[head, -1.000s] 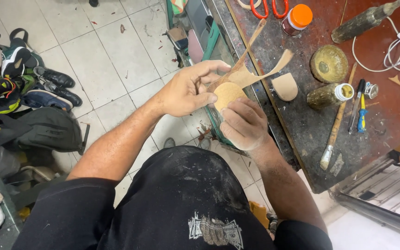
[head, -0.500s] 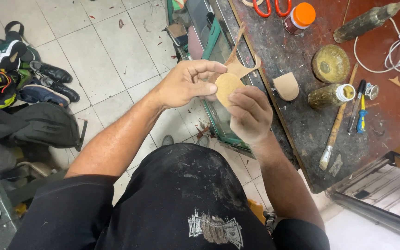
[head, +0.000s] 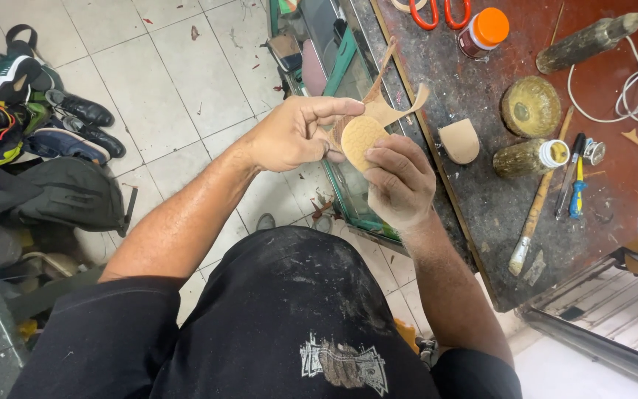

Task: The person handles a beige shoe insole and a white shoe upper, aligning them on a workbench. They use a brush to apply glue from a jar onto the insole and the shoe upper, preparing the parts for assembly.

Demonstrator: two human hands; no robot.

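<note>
Orange scissors (head: 437, 11) cut off by top edge above workbench (head: 481, 222); tan piece (head: 363, 137) partly hidden behind right hand (head: 400, 181) fingers; left hand (head: 293, 133) tool too small to ID.

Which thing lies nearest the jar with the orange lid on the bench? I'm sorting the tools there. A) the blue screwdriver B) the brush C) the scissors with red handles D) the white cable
C: the scissors with red handles lie right beside the jar at the top edge of the bench, while the brush, cable and screwdriver lie farther off.
</note>
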